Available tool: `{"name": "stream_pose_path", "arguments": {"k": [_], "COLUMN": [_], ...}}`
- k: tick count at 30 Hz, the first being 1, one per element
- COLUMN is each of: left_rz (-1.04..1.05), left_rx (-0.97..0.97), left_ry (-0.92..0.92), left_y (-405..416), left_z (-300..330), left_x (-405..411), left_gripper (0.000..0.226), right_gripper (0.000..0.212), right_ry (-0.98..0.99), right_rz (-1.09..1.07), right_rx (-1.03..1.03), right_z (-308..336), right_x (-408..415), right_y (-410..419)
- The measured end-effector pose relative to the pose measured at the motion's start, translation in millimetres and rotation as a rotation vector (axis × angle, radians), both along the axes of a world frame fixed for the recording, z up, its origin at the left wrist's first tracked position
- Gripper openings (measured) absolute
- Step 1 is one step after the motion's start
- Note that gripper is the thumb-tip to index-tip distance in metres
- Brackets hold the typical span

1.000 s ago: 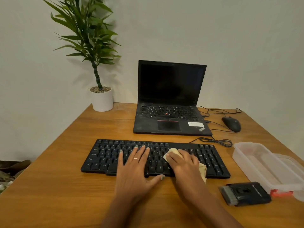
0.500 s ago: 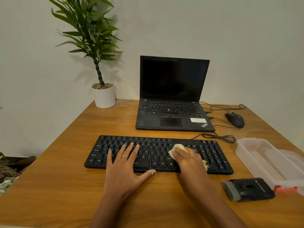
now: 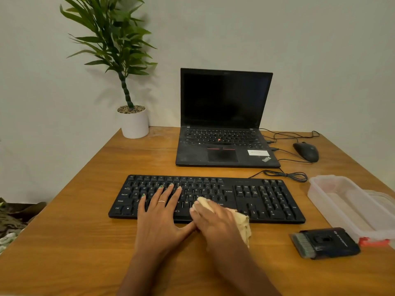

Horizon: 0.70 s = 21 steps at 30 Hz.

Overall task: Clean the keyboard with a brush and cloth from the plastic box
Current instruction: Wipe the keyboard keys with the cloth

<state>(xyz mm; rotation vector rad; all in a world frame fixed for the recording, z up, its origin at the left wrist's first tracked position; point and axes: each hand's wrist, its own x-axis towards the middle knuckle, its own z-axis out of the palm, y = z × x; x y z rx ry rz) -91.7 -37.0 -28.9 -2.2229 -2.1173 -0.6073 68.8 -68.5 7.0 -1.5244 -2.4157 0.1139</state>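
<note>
Leftward along the keyboard our right hand is dragging the gripped cloth; left hand flat, bracing. Hard rubbing risks popping keycaps.

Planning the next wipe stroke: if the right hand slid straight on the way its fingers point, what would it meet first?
More keyboard keys up-left of the right hand and cloth; beyond them probably the laptop, though depth is unclear.

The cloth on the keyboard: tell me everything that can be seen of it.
The pale cream, soft-looking cloth is bunched up under the right hand, which grips it and presses it onto the flat black desktop keyboard near the lower middle keys. One rounded fold shows ahead of the fingers; a crumpled tail hangs out to the right, over the keyboard's near edge onto the brown wooden table. The rest is hidden beneath the hand.
</note>
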Motion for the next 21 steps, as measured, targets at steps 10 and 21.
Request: {"name": "stream_pose_path", "arguments": {"k": [10, 21], "left_rz": [-0.023, -0.058], "left_rx": [0.008, 0.062], "left_ry": [0.026, 0.119], "left_y": [-2, 0], "left_z": [5, -1], "left_x": [1, 0], "left_gripper": [0.12, 0.083], "right_gripper": [0.046, 0.054], "right_ry": [0.034, 0.102], "right_rz": [-0.084, -0.208], "right_rx": [0.048, -0.009], "right_z": [-4, 19], "right_x": [13, 29], "right_y": [-6, -1]}}
